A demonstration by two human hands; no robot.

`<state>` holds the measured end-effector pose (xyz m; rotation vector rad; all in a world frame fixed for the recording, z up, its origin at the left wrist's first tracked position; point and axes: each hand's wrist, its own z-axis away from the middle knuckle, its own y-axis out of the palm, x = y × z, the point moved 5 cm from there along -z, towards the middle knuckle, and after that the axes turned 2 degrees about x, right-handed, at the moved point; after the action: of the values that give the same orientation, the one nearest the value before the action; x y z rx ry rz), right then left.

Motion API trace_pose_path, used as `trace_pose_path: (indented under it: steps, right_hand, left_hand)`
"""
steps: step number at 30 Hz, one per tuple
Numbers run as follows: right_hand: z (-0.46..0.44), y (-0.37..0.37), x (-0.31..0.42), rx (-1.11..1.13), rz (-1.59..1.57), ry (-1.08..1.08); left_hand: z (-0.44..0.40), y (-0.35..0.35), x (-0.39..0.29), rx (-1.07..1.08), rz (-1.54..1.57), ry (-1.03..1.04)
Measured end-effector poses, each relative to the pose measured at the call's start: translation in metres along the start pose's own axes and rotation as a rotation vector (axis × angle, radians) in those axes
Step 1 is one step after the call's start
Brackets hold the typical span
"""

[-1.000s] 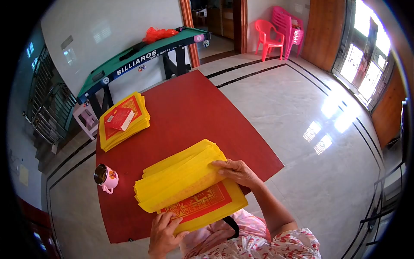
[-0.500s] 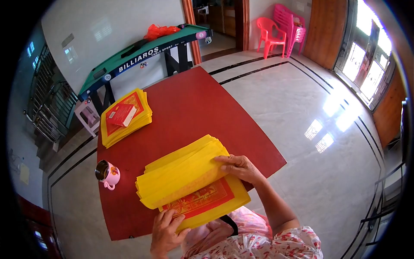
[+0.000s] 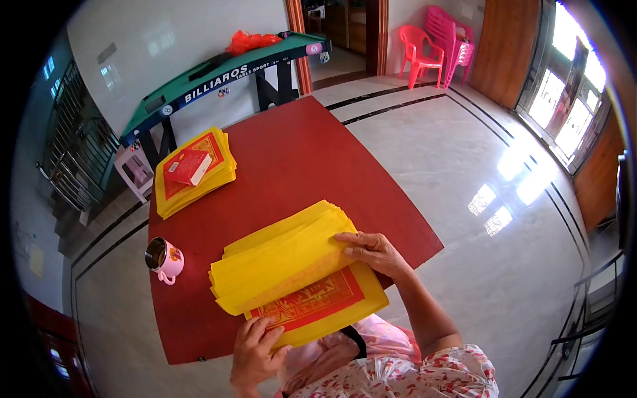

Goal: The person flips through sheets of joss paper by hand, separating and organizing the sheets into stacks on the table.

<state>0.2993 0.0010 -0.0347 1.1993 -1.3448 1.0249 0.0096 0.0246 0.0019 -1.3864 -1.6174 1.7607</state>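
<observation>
Yellow paper sheets [image 3: 285, 252] lie in a stack at the near edge of the red table, their upper part folded over. Below the fold shows a red panel with gold print [image 3: 312, 298]. My right hand [image 3: 373, 253] pinches the folded sheets at their right end, thumb and fingers closed on them. At the lower left edge of the printed sheet, my left hand [image 3: 257, 351] rests with its fingertips on the paper, fingers somewhat apart. A second yellow stack [image 3: 215, 174] at the far left bears a small red box [image 3: 188, 166].
A pink mug [image 3: 164, 260] stands near the left edge of the red table [image 3: 298, 159]. Behind it is a green billiards table [image 3: 199, 73] with a red plastic bag [image 3: 251, 42]. Pink chairs [image 3: 421, 56] stand by the far wall.
The view has shifted slightly, so the table and its objects sit a little higher in the frame. Both hands keep nearly the same places on the paper.
</observation>
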Motion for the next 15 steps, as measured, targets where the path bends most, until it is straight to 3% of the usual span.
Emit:
trace_pose_path:
  steps: [9, 15]
  right_hand:
    - [0.0004, -0.0005, 0.0020, -0.032, 0.020, -0.021]
    - [0.0001, 0.0026, -0.0001, -0.048, -0.160, 0.044]
  left_hand:
    - [0.0018, 0.0018, 0.0026, -0.010, 0.009, -0.009]
    - [0.0016, 0.0007, 0.0049, -0.017, 0.045, -0.013]
